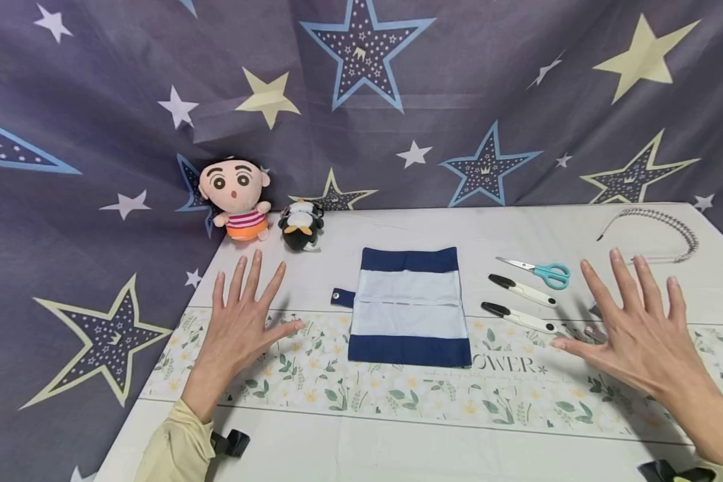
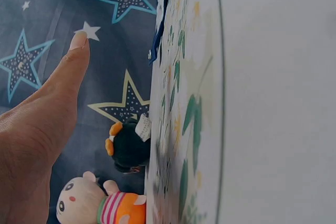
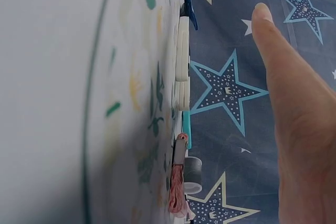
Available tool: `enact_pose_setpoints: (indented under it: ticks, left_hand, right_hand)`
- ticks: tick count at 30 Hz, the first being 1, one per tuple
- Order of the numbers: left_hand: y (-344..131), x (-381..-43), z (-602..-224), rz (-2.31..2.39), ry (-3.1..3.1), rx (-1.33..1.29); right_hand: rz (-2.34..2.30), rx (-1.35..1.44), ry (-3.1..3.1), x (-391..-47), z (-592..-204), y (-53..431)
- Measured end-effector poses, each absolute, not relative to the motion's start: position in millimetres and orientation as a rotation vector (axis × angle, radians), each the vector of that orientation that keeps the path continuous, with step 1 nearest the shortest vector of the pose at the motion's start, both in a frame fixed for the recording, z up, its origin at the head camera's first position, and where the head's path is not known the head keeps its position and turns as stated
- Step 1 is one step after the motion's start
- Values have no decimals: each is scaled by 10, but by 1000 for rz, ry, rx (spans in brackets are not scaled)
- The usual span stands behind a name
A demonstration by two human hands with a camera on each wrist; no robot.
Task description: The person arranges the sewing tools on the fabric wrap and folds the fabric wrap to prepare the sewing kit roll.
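Observation:
My left hand (image 1: 237,328) is held over the left side of the table, fingers spread, holding nothing. On the right my right hand (image 1: 645,335) is spread the same way, also without anything in it. Between them an unfolded navy and pale-blue fabric pouch (image 1: 410,304) lies flat, its snap strap (image 1: 342,297) pointing left. Scissors with turquoise handles (image 1: 551,274) and two slim white tools with black ends (image 1: 529,293) lie between the pouch and my right hand. In the right wrist view, a pink thread skein (image 3: 177,182) and a grey spool (image 3: 192,171) appear; my right hand mostly hides them in the head view.
A plush doll in a striped shirt (image 1: 241,201) and a small penguin plush (image 1: 301,224) are at the back left. A headband (image 1: 689,234) lies at the back right. Behind the table (image 1: 397,438) hangs a dark star-patterned cloth (image 1: 391,134).

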State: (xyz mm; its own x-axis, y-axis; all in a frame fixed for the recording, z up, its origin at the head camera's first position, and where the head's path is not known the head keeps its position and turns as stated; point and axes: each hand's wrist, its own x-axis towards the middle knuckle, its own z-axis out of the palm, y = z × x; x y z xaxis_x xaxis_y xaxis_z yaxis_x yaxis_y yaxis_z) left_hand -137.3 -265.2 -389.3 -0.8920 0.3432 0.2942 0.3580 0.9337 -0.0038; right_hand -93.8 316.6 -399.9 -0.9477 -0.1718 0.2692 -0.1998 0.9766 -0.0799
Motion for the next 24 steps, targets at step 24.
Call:
enact_pose_setpoints:
  ticks: [24]
  left_hand:
    - [-2602, -1415, -3875, -92, -2819, -562]
  right_hand:
    - [258, 415, -2770, -981, -4023, 3099]
